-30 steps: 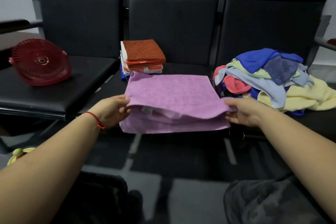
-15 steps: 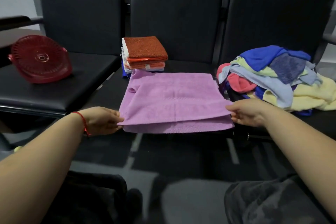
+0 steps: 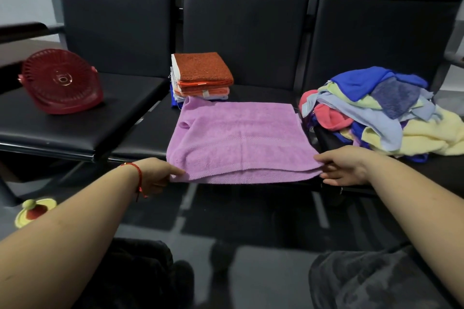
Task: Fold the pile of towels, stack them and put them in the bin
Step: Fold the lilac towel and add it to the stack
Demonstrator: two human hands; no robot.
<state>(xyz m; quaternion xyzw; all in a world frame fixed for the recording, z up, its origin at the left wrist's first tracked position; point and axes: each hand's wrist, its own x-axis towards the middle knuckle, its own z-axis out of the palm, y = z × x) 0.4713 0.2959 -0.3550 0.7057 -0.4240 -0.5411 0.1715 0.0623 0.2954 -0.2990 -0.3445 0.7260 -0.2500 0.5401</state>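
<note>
A purple towel (image 3: 238,143) lies folded in half on the middle black seat, its doubled edges toward me. My left hand (image 3: 157,175) pinches its near left corner. My right hand (image 3: 344,165) pinches the near right corner. Behind the towel stands a stack of folded towels (image 3: 200,75) with a rust-orange one on top. A loose pile of unfolded towels (image 3: 381,110), blue, yellow, pink and pale blue, lies on the right seat. A red plastic bin (image 3: 60,83) lies tipped on its side on the left seat.
Three black padded seats (image 3: 62,130) with tall backrests form the work surface. A small yellow and red object (image 3: 34,212) lies on the dark tiled floor at the lower left. My knees show at the bottom edge.
The raised top layer of the purple towel has come down flat onto the lower layer. Both hands drew the near corners toward the seat's front edge.
</note>
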